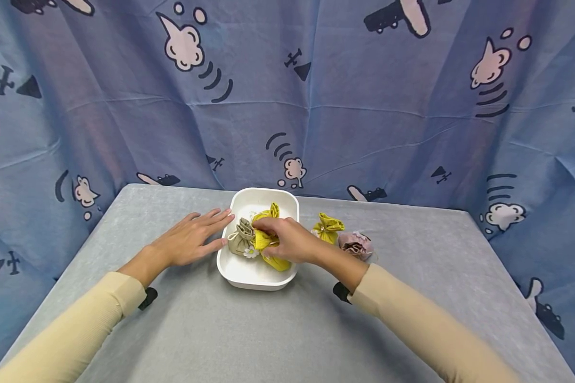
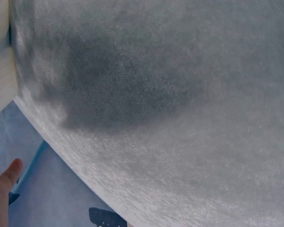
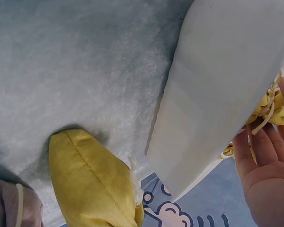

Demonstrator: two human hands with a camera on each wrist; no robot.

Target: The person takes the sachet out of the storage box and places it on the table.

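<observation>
My right hand [image 1: 294, 239] reaches into a white plastic basin [image 1: 249, 277] and pinches a yellow drawstring pouch [image 1: 264, 239] between thumb and fingers. More yellow cloth [image 1: 277, 263] shows below the hand, partly hidden by it. Beside the held pouch, a grey-green drawstring pouch [image 1: 238, 245] with a white flower lies at the basin's left side. In the right wrist view, the cord [image 3: 267, 116] of the yellow pouch hangs near the fingers. My left hand [image 1: 187, 239] is stretched out at the basin's left rim, fingers extended and fingertips right at the edge.
Right of the basin, another yellow pouch [image 1: 328, 229] lies on the grey cloth-covered table [image 1: 278, 335]. A pink pouch [image 1: 356, 245] sits just beside it. Behind the table's far edge hangs a blue printed curtain [image 1: 249, 122].
</observation>
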